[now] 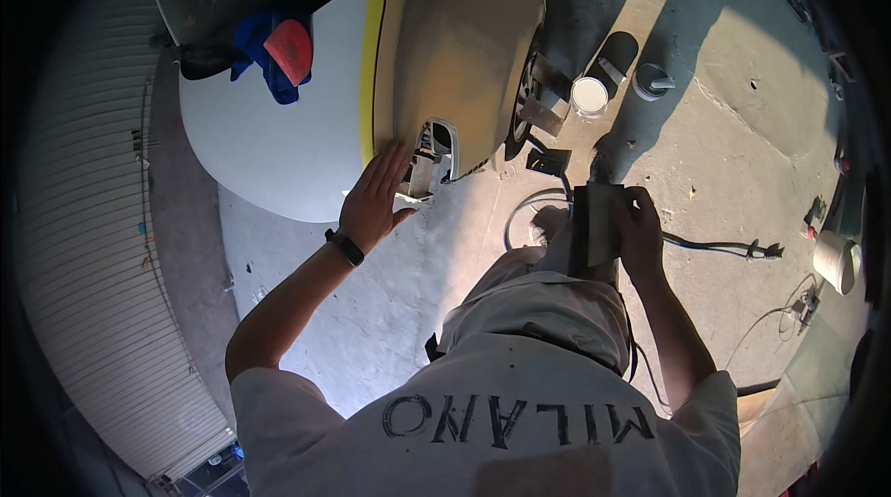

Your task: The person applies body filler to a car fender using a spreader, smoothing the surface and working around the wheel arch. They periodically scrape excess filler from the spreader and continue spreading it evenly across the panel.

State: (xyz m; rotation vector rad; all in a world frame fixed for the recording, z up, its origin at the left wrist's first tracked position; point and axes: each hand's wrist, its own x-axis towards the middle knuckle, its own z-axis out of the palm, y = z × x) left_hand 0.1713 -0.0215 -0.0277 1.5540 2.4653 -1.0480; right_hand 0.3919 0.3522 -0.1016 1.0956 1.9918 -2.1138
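My left hand (pixel 376 193), a dark band on its wrist, lies flat with fingers stretched against the front end of a car fender (pixel 464 61). The fender is patchy tan and grey. Beside the fingers is a lamp opening (pixel 440 146) with bare brackets inside. Yellow tape (pixel 373 70) runs between the fender and the white hood (pixel 320 149). In front of my thigh my right hand (pixel 642 232) grips a long, flat sanding block (pixel 603 219), dark along one side and grey on its face. Fingers partly disappear behind the block.
On the hood sits a red pad (pixel 290 51) over a blue cloth (pixel 252 44). Right of the wheel, a white-topped can (pixel 589 97) and a dark tin (pixel 652 82) stand on the concrete. A black hose (pixel 710 244) crosses the floor near my feet. At far right is a white bucket (pixel 835 262).
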